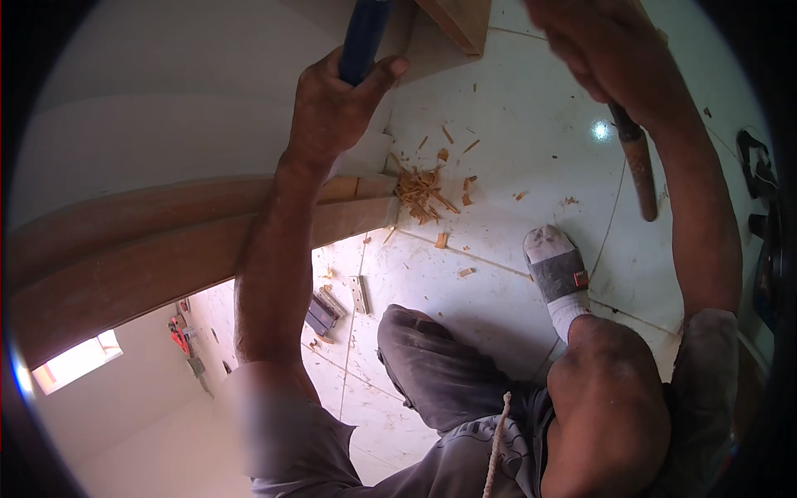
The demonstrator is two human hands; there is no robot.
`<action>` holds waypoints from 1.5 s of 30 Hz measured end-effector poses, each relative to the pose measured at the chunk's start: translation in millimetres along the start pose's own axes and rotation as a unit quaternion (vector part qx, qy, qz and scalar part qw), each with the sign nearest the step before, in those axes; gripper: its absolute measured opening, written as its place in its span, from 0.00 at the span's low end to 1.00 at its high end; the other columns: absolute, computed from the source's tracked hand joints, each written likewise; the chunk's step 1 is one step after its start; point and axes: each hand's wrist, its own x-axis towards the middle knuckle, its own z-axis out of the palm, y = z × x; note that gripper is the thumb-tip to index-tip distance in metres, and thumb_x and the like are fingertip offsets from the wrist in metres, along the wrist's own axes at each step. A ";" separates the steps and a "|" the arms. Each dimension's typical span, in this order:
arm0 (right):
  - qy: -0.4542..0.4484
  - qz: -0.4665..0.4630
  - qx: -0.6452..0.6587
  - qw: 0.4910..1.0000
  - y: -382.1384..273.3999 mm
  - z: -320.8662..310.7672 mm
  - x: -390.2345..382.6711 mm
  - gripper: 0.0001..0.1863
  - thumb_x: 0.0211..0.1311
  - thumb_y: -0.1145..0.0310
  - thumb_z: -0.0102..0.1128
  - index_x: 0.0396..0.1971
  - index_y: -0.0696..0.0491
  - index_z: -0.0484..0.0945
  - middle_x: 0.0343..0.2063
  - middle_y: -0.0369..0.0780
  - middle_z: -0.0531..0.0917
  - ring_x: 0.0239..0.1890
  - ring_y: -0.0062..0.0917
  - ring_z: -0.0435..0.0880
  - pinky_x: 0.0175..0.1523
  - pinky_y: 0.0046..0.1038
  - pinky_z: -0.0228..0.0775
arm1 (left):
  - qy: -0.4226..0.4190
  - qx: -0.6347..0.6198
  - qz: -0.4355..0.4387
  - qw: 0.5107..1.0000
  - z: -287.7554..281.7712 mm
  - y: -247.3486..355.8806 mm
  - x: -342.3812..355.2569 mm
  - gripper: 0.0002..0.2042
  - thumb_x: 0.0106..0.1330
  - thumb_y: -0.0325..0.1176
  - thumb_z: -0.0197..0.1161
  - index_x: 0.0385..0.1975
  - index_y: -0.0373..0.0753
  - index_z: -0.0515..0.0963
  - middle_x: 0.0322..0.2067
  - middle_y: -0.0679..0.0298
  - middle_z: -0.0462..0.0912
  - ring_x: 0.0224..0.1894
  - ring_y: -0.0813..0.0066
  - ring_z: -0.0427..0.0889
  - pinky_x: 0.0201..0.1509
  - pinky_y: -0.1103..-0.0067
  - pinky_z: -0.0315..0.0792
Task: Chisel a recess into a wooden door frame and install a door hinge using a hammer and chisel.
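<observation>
My left hand (332, 112) is closed round a blue cylindrical handle (364, 41) near the wall. The far end of that tool runs out of the top of the view, so its working end is hidden. At the upper right, my raised right hand (614, 70) grips a tool whose wooden handle (639, 170) hangs below the fist. Its other end is not visible. Below my left hand, a wooden door frame (357, 217) runs along the wall, with a pile of wood shavings (422, 192) at its end on the tiles.
A metal hinge (359, 295) and a dark box-shaped object (320, 317) lie on the floor left of my bent knee. A wooden edge (465, 25) juts in at the top. Dark footwear (755, 162) lies at far right; a red tool (178, 334) is at far left.
</observation>
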 end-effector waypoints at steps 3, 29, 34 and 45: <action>-0.071 -0.075 -0.015 0.995 21.4 -4.4 12.6 0.23 0.68 0.46 0.48 0.25 0.51 0.70 0.11 0.26 0.63 0.11 0.08 0.59 0.14 0.16 0.53 | 0.028 0.033 0.039 0.998 0.0 -11.5 2.4 0.17 0.58 0.46 0.69 0.24 0.35 0.79 0.11 0.73 0.65 0.15 0.84 0.62 0.21 0.80 0.62; -0.052 -0.068 0.028 0.996 36.7 7.8 13.0 0.21 0.68 0.47 0.49 0.25 0.50 0.70 0.11 0.27 0.62 0.09 0.09 0.56 0.12 0.18 0.47 | 0.047 0.036 0.093 0.994 7.5 -20.7 0.8 0.18 0.58 0.43 0.69 0.18 0.36 0.74 0.11 0.72 0.66 0.15 0.84 0.62 0.21 0.79 0.63; 0.035 0.012 0.087 0.996 9.9 7.4 -3.2 0.22 0.68 0.48 0.50 0.23 0.51 0.69 0.10 0.27 0.61 0.09 0.09 0.56 0.12 0.17 0.48 | 0.043 0.012 0.051 0.998 9.5 -15.0 -9.6 0.18 0.59 0.42 0.69 0.17 0.36 0.72 0.10 0.73 0.65 0.15 0.86 0.61 0.21 0.80 0.62; 0.015 -0.055 0.023 0.998 19.0 10.9 -3.5 0.23 0.67 0.47 0.50 0.22 0.51 0.69 0.09 0.27 0.61 0.09 0.09 0.56 0.12 0.17 0.48 | 0.059 0.024 0.056 0.996 12.5 -19.5 -7.5 0.18 0.59 0.38 0.70 0.15 0.38 0.70 0.10 0.76 0.63 0.15 0.89 0.58 0.18 0.82 0.58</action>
